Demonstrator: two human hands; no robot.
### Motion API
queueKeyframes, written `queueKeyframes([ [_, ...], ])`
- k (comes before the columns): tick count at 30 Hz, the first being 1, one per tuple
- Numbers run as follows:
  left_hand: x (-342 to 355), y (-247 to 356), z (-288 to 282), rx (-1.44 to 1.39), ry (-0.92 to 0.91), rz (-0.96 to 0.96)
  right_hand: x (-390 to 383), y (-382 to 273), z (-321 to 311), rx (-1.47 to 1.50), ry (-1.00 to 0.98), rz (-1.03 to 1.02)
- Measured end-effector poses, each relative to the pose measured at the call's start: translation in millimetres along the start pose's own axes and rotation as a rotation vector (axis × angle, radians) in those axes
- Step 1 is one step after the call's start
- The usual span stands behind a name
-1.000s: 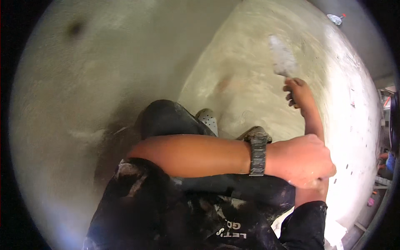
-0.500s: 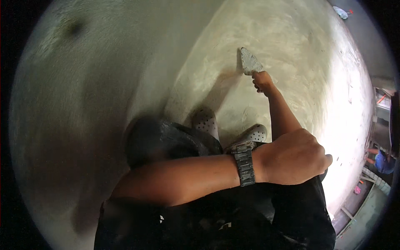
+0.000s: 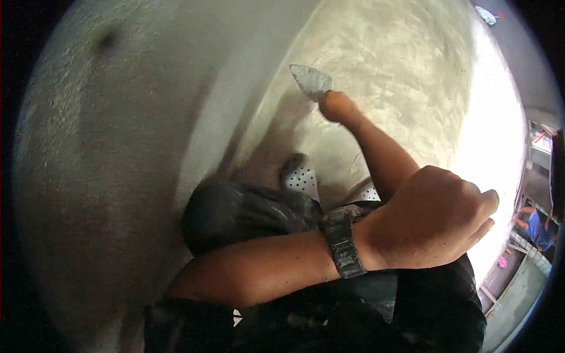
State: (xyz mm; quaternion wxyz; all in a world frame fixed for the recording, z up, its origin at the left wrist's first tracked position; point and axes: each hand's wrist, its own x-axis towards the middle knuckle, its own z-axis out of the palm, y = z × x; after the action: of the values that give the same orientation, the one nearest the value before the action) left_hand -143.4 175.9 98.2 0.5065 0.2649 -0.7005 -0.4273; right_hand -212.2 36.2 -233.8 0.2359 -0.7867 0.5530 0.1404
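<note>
My right hand (image 3: 338, 107) is closed around the handle of a pointing trowel (image 3: 311, 80). The trowel's grey, mortar-smeared blade lies over the damp-looking cement floor (image 3: 388, 76), its tip toward the upper left and the wall. Across my lap stretches my left forearm, a dark link watch (image 3: 346, 244) on its wrist. My left hand (image 3: 426, 220) is curled into a loose fist in front of my right forearm, with nothing showing in it; its palm side is hidden. The trowel's handle is covered by my right fingers.
A grey plastered wall (image 3: 118, 135) rises on the left and meets the floor along a slanting line. My perforated pale clogs (image 3: 302, 179) stand on the floor below the trowel. Far right, a person in blue (image 3: 538, 229) is near boards and a pink item (image 3: 502, 262).
My right hand has swept the trowel left toward the wall's foot, and its blade has turned to point more leftward. My left fist has shifted slightly to the right.
</note>
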Motion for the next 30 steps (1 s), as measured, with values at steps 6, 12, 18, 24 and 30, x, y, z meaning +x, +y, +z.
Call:
queueKeyframes([
  [6, 4.4, 7.9, -2.7, 0.046, 0.049, 0.106, -2.6, 23.8, -14.7, -0.123, 0.091, -0.083],
  [12, 4.7, 10.9, -5.9, 0.025, 0.047, 0.1, -14.8, 2.3, -44.8, -0.32, 0.006, -0.113],
  [18, 3.8, 7.5, -9.2, 0.061, 0.054, 0.118, -30.5, -49.3, 5.8, -0.038, -0.171, 0.083],
  [24, -0.7, 1.6, -6.1, 0.016, 0.118, 0.159, -21.2, -14.1, -9.1, 0.016, -0.049, 0.155],
  [30, -1.5, 10.3, -8.9, 0.07, 0.064, 0.129, -36.6, -23.1, -29.4, 0.074, -0.074, 0.19],
])
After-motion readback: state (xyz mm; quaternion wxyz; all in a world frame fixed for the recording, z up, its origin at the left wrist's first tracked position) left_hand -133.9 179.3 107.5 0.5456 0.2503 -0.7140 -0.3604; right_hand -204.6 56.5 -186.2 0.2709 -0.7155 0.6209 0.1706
